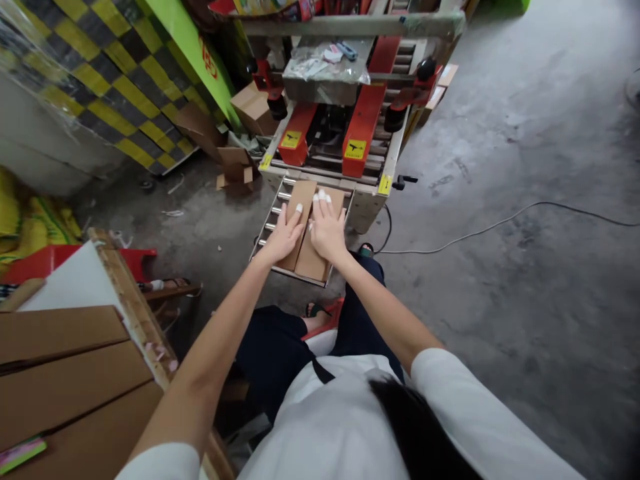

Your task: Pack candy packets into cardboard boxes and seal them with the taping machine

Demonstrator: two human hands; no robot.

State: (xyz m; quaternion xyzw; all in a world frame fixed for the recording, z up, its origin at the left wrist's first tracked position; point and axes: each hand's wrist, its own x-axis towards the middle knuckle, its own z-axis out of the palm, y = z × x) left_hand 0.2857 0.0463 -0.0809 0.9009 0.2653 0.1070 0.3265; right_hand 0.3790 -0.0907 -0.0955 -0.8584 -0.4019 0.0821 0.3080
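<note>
A brown cardboard box (313,265) lies on a short roller conveyor (275,211) in front of me, its two top flaps meeting along a seam. My left hand (285,235) rests flat on the left flap with its fingers stretched out. On the right flap lies my right hand (326,227), palm down, fingers extended and pointing away from me. White coverings show on several fingertips. Just beyond the box stands a carton sealing machine (357,143) with red belt guides and yellow warning labels. The inside of the box is hidden.
Flattened cardboard (55,380) lies on a wood-edged table at my left. Opened cartons (235,170) sit on the floor left of the machine. A grey cable (465,237) crosses the concrete floor at right. A crank handle (405,181) sticks out from the machine's corner.
</note>
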